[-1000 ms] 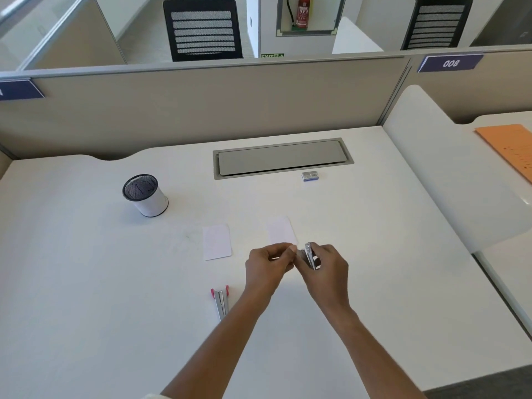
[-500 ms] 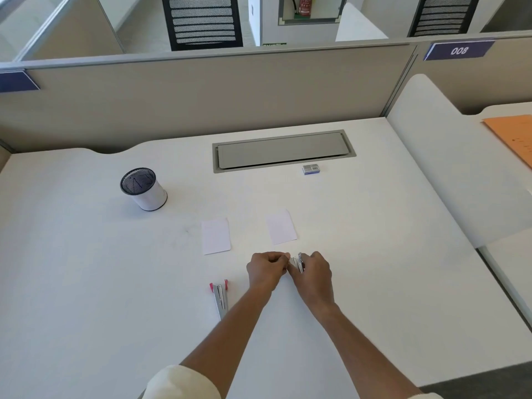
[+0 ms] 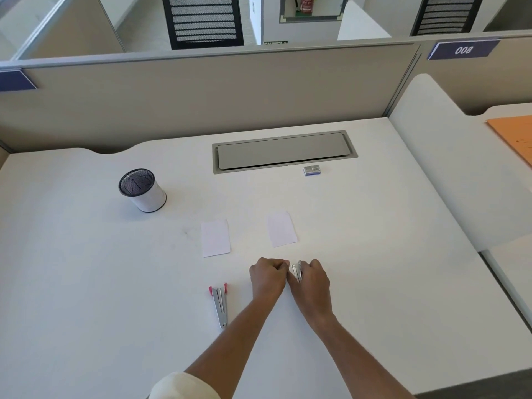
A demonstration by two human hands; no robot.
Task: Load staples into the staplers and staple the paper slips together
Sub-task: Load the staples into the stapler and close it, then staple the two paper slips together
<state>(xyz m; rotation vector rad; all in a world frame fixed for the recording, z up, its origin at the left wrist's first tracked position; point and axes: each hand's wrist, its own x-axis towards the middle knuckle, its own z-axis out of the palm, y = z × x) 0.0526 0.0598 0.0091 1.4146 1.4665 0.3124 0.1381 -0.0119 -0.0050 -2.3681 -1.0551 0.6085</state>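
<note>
Head view: stapler (image 3: 297,271) in right hand (image 3: 311,281)

A cream-white sleeve (image 3: 184,385) covered the left upper arm, bunched at the elbow. Both forearms were bare.

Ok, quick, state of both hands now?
Left hand: fingers curled beside the stapler; hold cannot be told.
Right hand: grips the stapler.

Well nearer than the desk hatch (image 3: 283,151), only a sliver of the stapler (image 3: 297,271) shows inside the right hand (image 3: 312,283); whether the left hand (image 3: 267,279) pinches anything is hidden. Just beside the hatch, a small box (image 3: 312,170) bears unreadable print; far right of it, an orange folder (image 3: 515,138) runs off-frame.
</note>
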